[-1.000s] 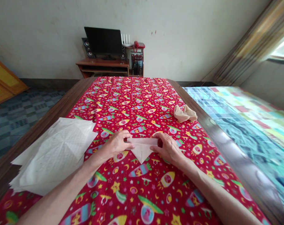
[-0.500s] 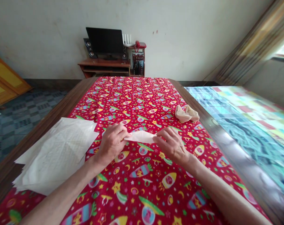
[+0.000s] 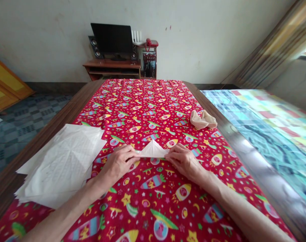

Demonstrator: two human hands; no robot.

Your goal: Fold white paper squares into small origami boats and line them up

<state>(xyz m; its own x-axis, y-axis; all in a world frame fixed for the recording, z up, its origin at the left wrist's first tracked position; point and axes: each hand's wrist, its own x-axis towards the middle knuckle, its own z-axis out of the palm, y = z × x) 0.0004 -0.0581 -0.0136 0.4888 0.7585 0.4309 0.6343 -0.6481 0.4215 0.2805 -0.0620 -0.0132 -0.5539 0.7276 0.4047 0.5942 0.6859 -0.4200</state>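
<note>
A small folded white paper (image 3: 153,150) stretches between my two hands, its peak pointing away from me and its straight edge toward me. My left hand (image 3: 122,158) pinches the left corner. At the opposite corner, the fingers of my right hand (image 3: 183,158) are closed on the paper too. Left of my left forearm lies a loose stack of white paper sheets (image 3: 64,164), the top one creased from its middle. A cream folded paper piece (image 3: 203,120) stands farther off to the right, apart from my hands.
A red rocket-patterned cloth (image 3: 153,195) covers the wooden table (image 3: 225,126). Beyond its far end stand a monitor (image 3: 112,40), speakers and a red telephone (image 3: 151,43) on a desk (image 3: 111,65). A bed with patchwork covers (image 3: 274,124) adjoins the right side.
The paper has tilted from a narrow strip into a visible triangle with its peak up. Both hands have come slightly lower toward me, still holding its ends.
</note>
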